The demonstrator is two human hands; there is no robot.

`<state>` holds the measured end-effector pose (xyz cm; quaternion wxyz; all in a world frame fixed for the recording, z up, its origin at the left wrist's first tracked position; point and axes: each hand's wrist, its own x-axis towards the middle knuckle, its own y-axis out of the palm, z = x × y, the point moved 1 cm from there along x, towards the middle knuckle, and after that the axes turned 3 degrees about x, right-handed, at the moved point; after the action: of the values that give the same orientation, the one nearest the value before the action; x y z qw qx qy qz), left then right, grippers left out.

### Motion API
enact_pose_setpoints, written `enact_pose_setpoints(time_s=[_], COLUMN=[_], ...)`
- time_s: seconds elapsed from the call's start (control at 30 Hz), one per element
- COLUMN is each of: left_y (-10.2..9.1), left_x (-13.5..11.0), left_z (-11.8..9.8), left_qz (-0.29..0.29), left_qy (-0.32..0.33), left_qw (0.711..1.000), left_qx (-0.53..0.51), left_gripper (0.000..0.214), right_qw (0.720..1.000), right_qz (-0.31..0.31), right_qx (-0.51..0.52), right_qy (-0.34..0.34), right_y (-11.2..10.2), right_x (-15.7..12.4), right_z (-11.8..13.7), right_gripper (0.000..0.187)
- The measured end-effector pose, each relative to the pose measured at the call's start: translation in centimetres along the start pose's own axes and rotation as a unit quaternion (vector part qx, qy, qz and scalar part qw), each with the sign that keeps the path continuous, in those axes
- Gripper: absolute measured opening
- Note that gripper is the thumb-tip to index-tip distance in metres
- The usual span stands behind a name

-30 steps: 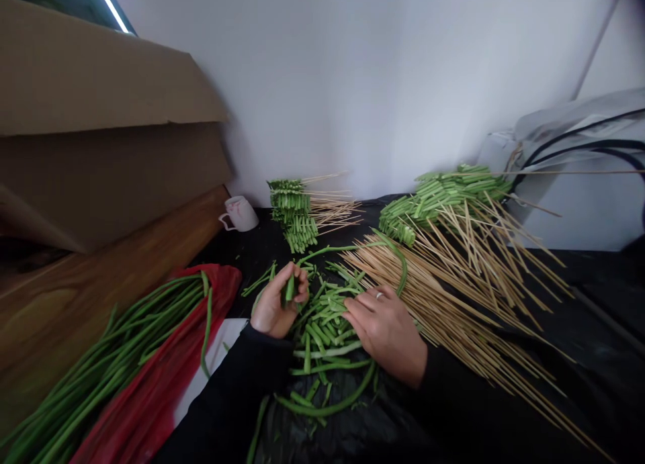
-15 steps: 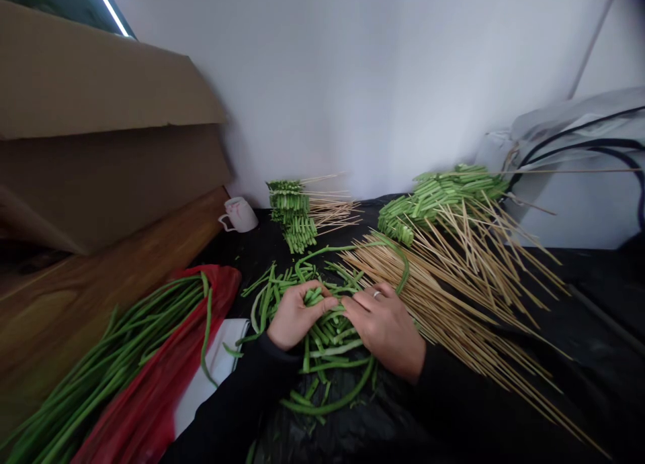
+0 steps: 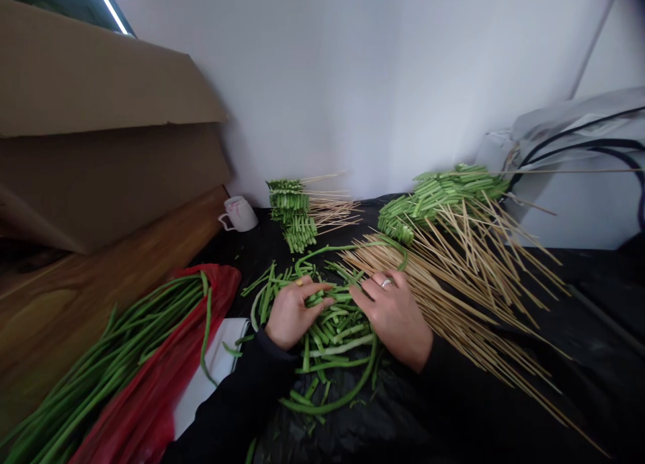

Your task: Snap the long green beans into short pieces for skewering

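Note:
Both my hands rest on a heap of cut green bean pieces (image 3: 330,330) in the middle of the black-covered table (image 3: 594,303). My left hand (image 3: 292,313) lies palm down on the left of the heap, fingers stretched over the pieces. My right hand (image 3: 396,313), with a ring on one finger, lies flat on the right of the heap, its fingertips touching pieces at the edge of the loose bamboo skewers (image 3: 468,296). Neither hand grips anything that I can see.
Long whole beans (image 3: 105,366) lie on a red bag (image 3: 156,390) at left. Two stacks of skewered beans stand at the back, one in the middle (image 3: 295,212) and one at right (image 3: 438,192). A white mug (image 3: 239,213), a cardboard box (image 3: 101,128) and a grey bag (image 3: 579,155) border the table.
My left hand, which held a bean piece raised a second ago, has come down flat onto the heap. My right hand has slid slightly up and right.

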<state>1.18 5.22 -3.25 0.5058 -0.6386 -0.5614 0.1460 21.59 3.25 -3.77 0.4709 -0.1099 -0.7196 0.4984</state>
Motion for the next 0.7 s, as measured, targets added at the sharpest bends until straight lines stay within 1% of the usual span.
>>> enact_pose_setpoints(time_s=[0.1, 0.17, 0.23, 0.3, 0.4, 0.53, 0.63, 0.7], left_y=[0.4, 0.6, 0.6, 0.5, 0.0, -0.7, -0.8, -0.6], left_x=[-0.3, -0.4, -0.5, -0.4, -0.2, 0.1, 0.2, 0.1], left_z=[0.2, 0.2, 0.1, -0.1, -0.5, -1.1, -1.5, -1.7], left_qz=[0.035, 0.051, 0.053, 0.041, 0.005, -0.023, -0.026, -0.012], left_qy=[0.046, 0.064, 0.070, 0.067, 0.033, -0.023, -0.072, -0.127], left_qw=[0.997, 0.994, 0.993, 0.996, 0.999, 0.990, 0.976, 0.957], left_qx=[0.048, 0.070, 0.073, 0.048, -0.033, -0.141, -0.204, -0.262], left_gripper=[0.026, 0.023, 0.018, 0.015, 0.017, 0.019, 0.021, 0.027], right_qw=[1.000, 0.999, 0.999, 0.999, 0.998, 0.993, 0.989, 0.986], right_qz=[-0.017, -0.027, -0.033, -0.039, -0.049, -0.057, -0.070, -0.074], right_qx=[0.001, 0.003, 0.008, 0.018, 0.047, 0.096, 0.127, 0.147], right_qy=[-0.015, -0.022, -0.026, -0.024, -0.007, 0.029, 0.039, 0.041], right_y=[-0.3, -0.4, -0.5, -0.6, -0.5, -0.2, 0.0, 0.1], right_x=[0.1, 0.2, 0.2, 0.1, 0.0, -0.1, -0.2, -0.3], right_z=[0.2, 0.4, 0.5, 0.5, 0.3, 0.4, 0.9, 1.4], right_gripper=[0.019, 0.018, 0.019, 0.019, 0.020, 0.019, 0.018, 0.018])
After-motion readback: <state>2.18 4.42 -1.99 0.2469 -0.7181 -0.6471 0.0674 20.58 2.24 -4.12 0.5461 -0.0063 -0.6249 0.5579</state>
